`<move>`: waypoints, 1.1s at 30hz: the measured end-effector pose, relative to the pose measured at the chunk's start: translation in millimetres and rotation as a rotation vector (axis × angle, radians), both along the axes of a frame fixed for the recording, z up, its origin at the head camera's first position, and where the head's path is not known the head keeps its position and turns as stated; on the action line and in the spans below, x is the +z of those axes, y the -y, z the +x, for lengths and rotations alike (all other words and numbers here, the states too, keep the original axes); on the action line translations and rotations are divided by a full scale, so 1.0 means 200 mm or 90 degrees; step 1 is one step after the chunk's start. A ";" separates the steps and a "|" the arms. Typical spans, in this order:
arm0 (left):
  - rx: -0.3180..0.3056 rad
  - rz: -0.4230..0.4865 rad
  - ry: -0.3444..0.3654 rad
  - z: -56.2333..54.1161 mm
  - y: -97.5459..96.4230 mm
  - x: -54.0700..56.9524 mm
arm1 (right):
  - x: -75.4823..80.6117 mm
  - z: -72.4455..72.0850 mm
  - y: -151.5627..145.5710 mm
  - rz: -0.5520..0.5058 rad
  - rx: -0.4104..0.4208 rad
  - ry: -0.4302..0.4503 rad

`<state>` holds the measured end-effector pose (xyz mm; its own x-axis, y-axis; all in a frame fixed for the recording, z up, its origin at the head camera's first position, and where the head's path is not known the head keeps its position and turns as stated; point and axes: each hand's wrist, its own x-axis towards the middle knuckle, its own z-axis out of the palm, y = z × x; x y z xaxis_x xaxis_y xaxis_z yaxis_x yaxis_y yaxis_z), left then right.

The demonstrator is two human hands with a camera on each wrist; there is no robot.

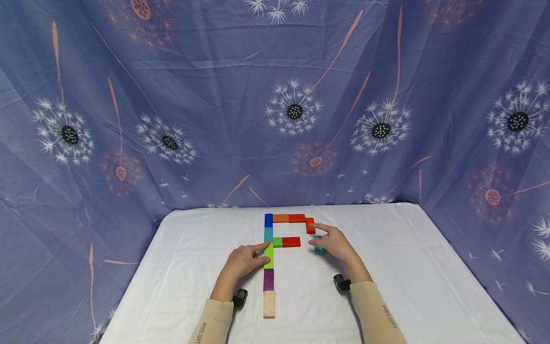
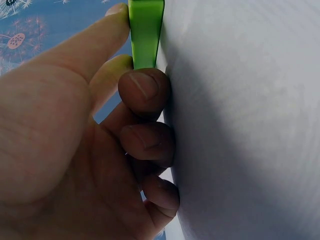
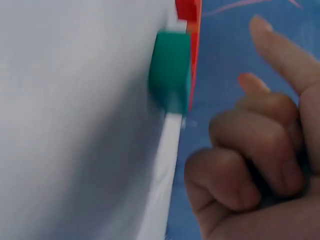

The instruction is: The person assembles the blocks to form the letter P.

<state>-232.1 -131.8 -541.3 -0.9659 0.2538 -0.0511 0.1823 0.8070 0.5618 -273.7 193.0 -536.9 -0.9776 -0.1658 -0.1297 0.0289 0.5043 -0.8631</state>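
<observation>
My left hand [image 1: 244, 262] rests its index finger and thumb on a lime green block [image 1: 268, 258] in a vertical row of blocks. In the left wrist view, both fingertips touch the lime block's upper face; the other fingers curl close to the cloth. Over a teal block [image 1: 320, 251] on the right hovers my right hand [image 1: 337, 244], its index finger stretched toward a red block [image 1: 310, 226]. The right wrist view shows the hand apart from the teal block, with index finger and thumb spread and the other fingers curled. The hand partly hides the teal block in the head view.
The row also has dark blue [image 1: 268, 220], light blue [image 1: 268, 234], purple [image 1: 268, 280] and plain wooden [image 1: 269, 304] blocks. Orange [image 1: 281, 218] and red blocks run right from its top, green [image 1: 277, 242] and red from its middle. A patterned curtain [image 1: 232, 119] surrounds the white-covered table [image 1: 172, 277].
</observation>
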 end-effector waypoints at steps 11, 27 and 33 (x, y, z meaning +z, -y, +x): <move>0.009 0.005 0.011 0.01 0.01 -0.01 | -0.07 0.02 -0.16 0.015 0.067 0.040; 0.002 -0.003 0.002 0.00 0.00 0.00 | -0.07 0.03 -0.15 0.042 0.021 0.041; 0.001 -0.003 0.000 0.00 0.00 0.01 | -0.07 0.04 -0.13 0.086 -0.008 0.022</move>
<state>-231.3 -131.2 -539.9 -0.9662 0.2524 -0.0530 0.1810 0.8101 0.5577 -266.0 218.2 -551.0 -0.9739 -0.1331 -0.1836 0.0640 0.6154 -0.7856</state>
